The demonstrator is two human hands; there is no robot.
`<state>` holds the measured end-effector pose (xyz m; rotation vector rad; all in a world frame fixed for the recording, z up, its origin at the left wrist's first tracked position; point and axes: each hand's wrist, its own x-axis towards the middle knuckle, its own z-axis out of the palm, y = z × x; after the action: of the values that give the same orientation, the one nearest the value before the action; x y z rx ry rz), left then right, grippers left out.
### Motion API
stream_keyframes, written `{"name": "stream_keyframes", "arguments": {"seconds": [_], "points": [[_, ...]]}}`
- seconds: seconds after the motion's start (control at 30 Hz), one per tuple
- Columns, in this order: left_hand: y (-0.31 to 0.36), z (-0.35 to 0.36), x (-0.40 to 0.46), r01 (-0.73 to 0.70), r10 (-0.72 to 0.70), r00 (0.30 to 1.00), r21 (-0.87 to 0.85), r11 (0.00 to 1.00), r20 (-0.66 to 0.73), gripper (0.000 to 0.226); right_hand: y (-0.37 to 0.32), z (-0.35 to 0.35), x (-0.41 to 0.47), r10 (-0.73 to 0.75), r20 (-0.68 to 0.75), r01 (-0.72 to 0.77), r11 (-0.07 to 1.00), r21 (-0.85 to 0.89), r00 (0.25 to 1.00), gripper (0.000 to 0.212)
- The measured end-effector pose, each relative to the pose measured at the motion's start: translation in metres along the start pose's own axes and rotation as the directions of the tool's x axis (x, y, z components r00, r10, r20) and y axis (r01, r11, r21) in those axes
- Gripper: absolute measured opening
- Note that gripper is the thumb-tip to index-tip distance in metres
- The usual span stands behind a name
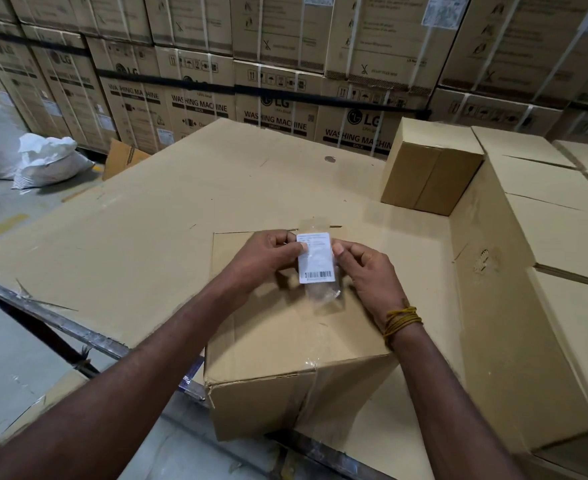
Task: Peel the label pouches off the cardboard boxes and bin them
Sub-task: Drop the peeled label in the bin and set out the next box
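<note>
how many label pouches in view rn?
1. The pouch is pinched between the left hand and right hand, above the near box. None shows on the far box; its hidden faces could carry more.

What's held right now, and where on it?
Clear plastic pouch with white barcode label: left hand pinches its left edge, right hand its right edge.
</note>
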<state>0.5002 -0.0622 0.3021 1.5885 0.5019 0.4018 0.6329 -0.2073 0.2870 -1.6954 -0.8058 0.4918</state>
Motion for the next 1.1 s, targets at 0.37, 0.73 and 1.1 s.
{"name": "stream_keyframes", "arguments": {"seconds": [0.37, 0.73, 1.1], "points": [[-0.007, -0.034, 0.016, -0.012, 0.002, 0.974, -0.041, 0.999, -0.226, 0.019, -0.015, 0.012, -0.071, 0.239, 0.418, 0.225, 0.564, -0.794, 0.877, 0.082], [-0.012, -0.036, 0.010, -0.035, 0.035, 0.968, 0.006, 0.999, -0.249, 0.019, -0.019, 0.032, -0.048, 0.230, 0.388, 0.228, 0.513, -0.828, 0.892, 0.090], [-0.023, -0.036, 0.023, -0.095, 0.134, 0.974, 0.203, 0.974, -0.185, 0.037, -0.016, 0.037, -0.027, 0.232, 0.323, 0.172, 0.501, -0.848, 0.918, 0.088]]}}
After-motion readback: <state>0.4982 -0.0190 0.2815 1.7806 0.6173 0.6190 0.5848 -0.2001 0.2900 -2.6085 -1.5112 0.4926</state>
